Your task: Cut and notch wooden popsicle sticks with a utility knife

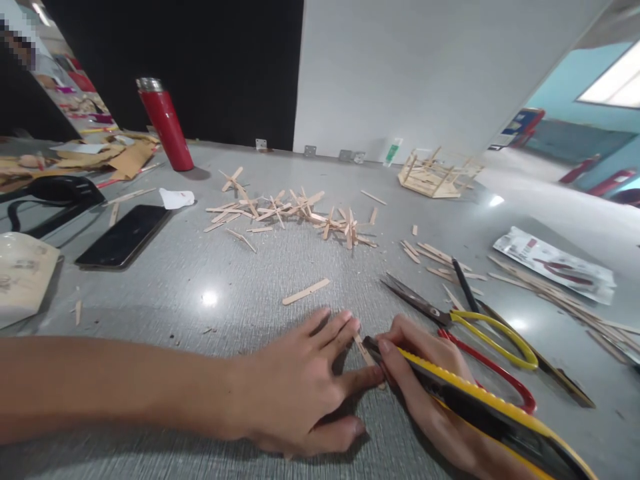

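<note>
My left hand [305, 383] lies on the grey table with its fingers spread. Its fingertips press on a small wooden craft stick [365, 350], whose lower end is partly hidden by the index finger. Wrapped round a yellow and black utility knife [465, 393], my right hand [425, 367] holds its front end close to that stick. Whether the blade touches the wood I cannot tell. Another craft stick [306, 292] lies flat just beyond my left fingertips. Right beside my right hand are open scissors [440, 315] with yellow and red handles.
A heap of craft stick pieces [300, 210] spreads across the back. A small stick-built frame [435, 177] stands at back right. More long sticks [560, 293] lie near a white packet [555, 263]. On the left are a phone [125, 237] and a red bottle [167, 127].
</note>
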Action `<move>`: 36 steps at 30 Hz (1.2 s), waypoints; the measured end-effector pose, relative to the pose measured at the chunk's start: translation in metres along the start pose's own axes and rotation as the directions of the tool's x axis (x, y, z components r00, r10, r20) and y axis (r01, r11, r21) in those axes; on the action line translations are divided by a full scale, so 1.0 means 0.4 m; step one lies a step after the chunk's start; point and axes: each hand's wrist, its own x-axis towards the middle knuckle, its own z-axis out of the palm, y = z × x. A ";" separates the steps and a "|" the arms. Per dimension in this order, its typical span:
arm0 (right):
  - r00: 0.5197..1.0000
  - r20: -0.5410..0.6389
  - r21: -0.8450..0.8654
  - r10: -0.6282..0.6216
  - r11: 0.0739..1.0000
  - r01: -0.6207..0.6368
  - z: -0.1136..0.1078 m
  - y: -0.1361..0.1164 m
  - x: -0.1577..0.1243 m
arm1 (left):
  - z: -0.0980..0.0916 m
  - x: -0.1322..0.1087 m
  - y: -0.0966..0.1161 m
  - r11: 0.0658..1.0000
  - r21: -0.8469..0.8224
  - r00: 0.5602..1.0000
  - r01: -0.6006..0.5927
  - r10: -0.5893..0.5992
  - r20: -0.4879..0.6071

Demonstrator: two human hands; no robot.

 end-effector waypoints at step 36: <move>0.989 0.086 -0.196 -0.119 0.971 0.134 0.013 0.023 -0.008 | 0.006 -0.003 -0.005 1.000 -0.023 1.000 -0.020 0.021 0.020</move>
